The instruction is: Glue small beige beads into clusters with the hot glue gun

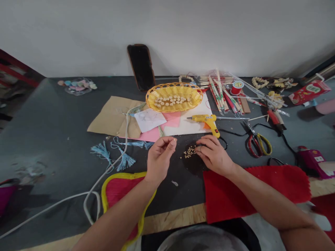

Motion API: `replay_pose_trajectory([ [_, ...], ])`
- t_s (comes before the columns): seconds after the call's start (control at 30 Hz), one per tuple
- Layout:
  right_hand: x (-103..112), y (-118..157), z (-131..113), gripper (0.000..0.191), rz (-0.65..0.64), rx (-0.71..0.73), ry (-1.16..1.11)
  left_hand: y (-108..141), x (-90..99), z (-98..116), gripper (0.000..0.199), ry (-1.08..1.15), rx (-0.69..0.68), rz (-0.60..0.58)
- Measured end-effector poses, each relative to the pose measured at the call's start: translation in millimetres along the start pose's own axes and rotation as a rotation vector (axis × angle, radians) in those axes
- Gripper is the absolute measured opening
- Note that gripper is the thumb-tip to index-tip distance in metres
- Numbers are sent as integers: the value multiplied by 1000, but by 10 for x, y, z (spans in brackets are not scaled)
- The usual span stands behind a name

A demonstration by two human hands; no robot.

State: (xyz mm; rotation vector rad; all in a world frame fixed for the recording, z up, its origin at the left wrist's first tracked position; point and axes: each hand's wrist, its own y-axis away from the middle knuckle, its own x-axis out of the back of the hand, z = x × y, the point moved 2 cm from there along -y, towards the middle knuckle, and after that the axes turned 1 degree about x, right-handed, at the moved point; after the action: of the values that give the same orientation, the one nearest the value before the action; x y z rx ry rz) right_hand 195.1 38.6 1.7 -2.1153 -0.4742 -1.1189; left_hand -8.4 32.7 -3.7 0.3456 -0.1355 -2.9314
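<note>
Fig. 1. One pair of hands, my left hand [159, 160] and my right hand [214, 155], with the items around them counted.

Under my right fingertips: one heap of small tan beads [190, 152], too many to count. Ahead of my fingers: one yellow hot glue gun [204, 119], one woven yellow basket [174, 89] and, farther on, one phone [141, 67]. Left of my fingers: three light-blue tassels [125, 162]. Right of my fingers: one pair of scissors [248, 145] and, farther ahead, one spool of red thread [237, 88]. Below my fingers: two red felt pieces [227, 195].
</note>
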Motion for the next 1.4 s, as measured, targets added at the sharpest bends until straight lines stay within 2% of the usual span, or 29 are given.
replay_pose_trajectory([
  [0.17, 99, -11, 29, 27, 75, 7, -57, 0, -12, 2, 20, 2, 29, 7],
  [0.3, 232, -16, 73, 24, 174, -32, 9, 0, -26, 1, 23, -6, 43, 3],
  [0.4, 324, 1, 137, 20, 163, -42, 81, -9, -33, 0, 24, -20, 50, 0],
  [0.53, 414, 41, 298, 16, 95, -197, 228, -9, -37, 10, 23, -64, 51, -15],
  [0.7, 349, 76, 474, 32, -11, -444, 231, 42, -54, 45, 19, -237, 41, -124],
  [0.93, 255, 70, 594, 47, 4, -564, 150, 66, -63, 57, 17, -326, 1, -183],
  [1.03, 302, 72, 571, 46, 17, -558, 152, 58, -48, 25, 17, -297, -1, -198],
  [1.1, 365, 74, 509, 39, 37, -509, 179, 55, -36, 14, 17, -282, -10, -205],
  [1.2, 463, 69, 351, 16, 83, -330, 270, 63, -40, 31, 14, -337, -78, -241],
  [1.27, 487, 67, 237, 12, 93, -213, 296, 78, -65, 56, 11, -424, -150, -299],
  [1.33, 457, 71, 148, 12, 60, -153, 264, 97, -97, 75, 9, -504, -203, -354],
  [1.4, 382, 78, 86, 13, -28, -127, 228, 110, -123, 89, 8, -556, -237, -380],
])
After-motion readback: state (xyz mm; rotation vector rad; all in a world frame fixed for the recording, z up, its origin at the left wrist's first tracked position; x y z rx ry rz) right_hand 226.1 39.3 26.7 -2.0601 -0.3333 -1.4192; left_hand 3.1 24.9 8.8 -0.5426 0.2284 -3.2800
